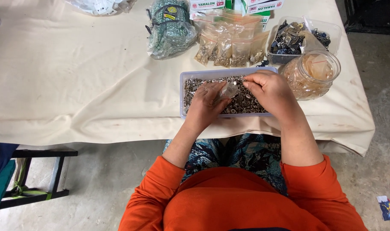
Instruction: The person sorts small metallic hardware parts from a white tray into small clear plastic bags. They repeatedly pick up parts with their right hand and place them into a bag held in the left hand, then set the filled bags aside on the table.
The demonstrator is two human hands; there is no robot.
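Note:
A shallow pale-lilac plastic tray (190, 74) full of small silver metal rings lies at the table's near edge. My left hand (205, 104) rests over the tray's middle and pinches a small clear plastic bag (227, 90). My right hand (270, 89) is over the tray's right part, fingers curled at the bag's mouth, touching it. Both hands cover much of the tray's contents.
Behind the tray lie several small filled zip bags (229, 45), a green-patterned bundle in plastic (169, 28), a clear tub of dark metal parts (304, 36) and a clear round jar (312, 72). Cream cloth (75, 77) covers the table. A dark stool (36, 175) stands lower left.

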